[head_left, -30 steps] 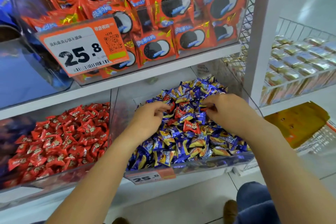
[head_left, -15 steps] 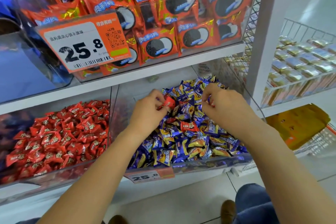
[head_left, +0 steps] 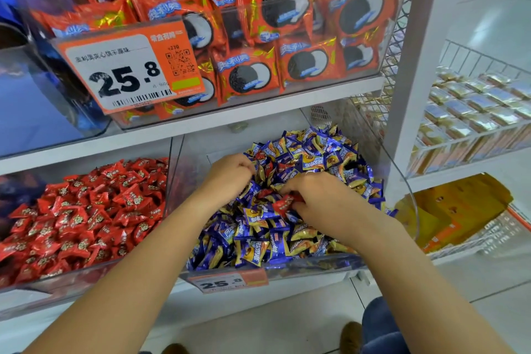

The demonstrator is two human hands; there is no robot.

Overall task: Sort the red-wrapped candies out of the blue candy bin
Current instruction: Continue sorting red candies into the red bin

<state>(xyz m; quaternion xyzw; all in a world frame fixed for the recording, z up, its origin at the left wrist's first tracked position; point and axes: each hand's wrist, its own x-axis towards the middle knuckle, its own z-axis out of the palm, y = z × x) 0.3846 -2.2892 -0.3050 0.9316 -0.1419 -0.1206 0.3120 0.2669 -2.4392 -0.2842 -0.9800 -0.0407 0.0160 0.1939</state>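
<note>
Clear plastic bin (head_left: 400,181) of blue-wrapped candies: right hand (head_left: 324,201) pinches a red-wrapped candy (head_left: 283,204), long axis left-right, mid-pile. Left hand (head_left: 230,174) curled in the pile; hold indiscernible.

A shop; price tag (head_left: 130,72) on shelved bins (head_left: 287,273) of wrapped sweets.
</note>
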